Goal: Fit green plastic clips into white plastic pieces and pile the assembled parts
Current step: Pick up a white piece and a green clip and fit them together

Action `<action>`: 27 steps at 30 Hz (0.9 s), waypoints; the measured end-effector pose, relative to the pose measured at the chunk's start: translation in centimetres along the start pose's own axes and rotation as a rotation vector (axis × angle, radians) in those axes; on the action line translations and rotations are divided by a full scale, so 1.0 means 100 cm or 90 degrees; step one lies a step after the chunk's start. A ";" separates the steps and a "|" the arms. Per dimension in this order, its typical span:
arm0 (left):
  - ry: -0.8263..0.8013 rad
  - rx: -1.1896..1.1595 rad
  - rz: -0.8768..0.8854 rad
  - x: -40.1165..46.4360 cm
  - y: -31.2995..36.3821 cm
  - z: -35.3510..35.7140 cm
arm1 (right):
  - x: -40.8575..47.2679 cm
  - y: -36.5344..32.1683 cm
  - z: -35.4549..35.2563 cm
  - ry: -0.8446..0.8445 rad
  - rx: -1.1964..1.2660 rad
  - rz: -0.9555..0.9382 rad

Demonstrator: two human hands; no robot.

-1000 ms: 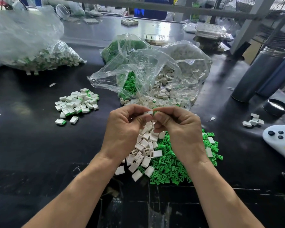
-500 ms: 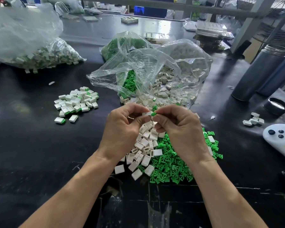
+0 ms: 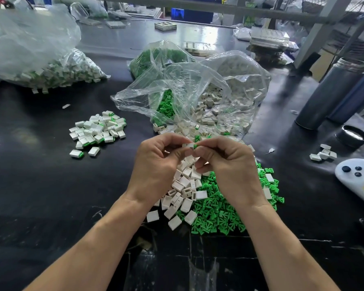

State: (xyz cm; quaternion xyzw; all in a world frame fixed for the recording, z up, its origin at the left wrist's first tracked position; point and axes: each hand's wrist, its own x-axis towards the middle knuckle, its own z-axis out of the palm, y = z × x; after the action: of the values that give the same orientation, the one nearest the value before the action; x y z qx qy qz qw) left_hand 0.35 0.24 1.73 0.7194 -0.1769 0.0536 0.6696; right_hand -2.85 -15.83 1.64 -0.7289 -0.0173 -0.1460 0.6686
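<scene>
My left hand (image 3: 156, 166) pinches a small white piece (image 3: 188, 145) at mid-frame. My right hand (image 3: 229, 166) pinches a green clip (image 3: 195, 146) whose end sits against the white piece's side. Both hands hover above a heap of loose white pieces (image 3: 184, 192) and a heap of green clips (image 3: 223, 215) on the black table. The pile of assembled parts (image 3: 97, 131), white with green ends, lies to the left.
Open clear bags of green clips (image 3: 164, 106) and white pieces (image 3: 229, 97) lie behind the hands. A big bag of assembled parts (image 3: 57, 72) sits far left. Grey cylinders (image 3: 328, 93), a black lid (image 3: 354, 136), a few white pieces (image 3: 324, 154) and a white controller (image 3: 357, 177) occupy the right.
The green clip has gone further into the white piece held between my fingertips. Both hands stay together over the heaps, barely shifted.
</scene>
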 end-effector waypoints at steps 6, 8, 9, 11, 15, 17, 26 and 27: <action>-0.001 -0.051 0.005 0.002 0.001 -0.001 | 0.001 -0.004 -0.002 -0.056 0.170 0.108; 0.001 -0.037 0.015 0.003 0.001 -0.001 | 0.001 -0.004 -0.002 -0.102 0.229 0.145; 0.002 -0.039 0.017 0.003 0.001 0.000 | 0.001 -0.005 -0.001 -0.128 0.247 0.159; 0.000 -0.055 0.007 0.004 0.003 0.001 | 0.000 -0.004 0.001 -0.161 0.262 0.178; -0.037 -0.114 -0.044 0.002 0.006 0.007 | -0.003 -0.004 0.009 -0.148 0.198 0.189; -0.057 -0.152 -0.064 0.000 0.007 0.010 | -0.004 -0.004 0.011 -0.129 0.135 0.187; -0.122 -0.237 -0.103 -0.004 0.012 0.012 | -0.008 -0.008 0.018 -0.115 0.181 0.212; -0.127 -0.240 -0.104 -0.005 0.012 0.012 | -0.008 -0.009 0.019 -0.111 0.191 0.215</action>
State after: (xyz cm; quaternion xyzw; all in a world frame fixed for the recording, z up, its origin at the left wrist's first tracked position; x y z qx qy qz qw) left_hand -0.65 -0.94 2.55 0.5953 -0.1900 -0.1060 0.7735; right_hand -3.51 -13.77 2.20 -0.6240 0.0256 0.0352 0.7802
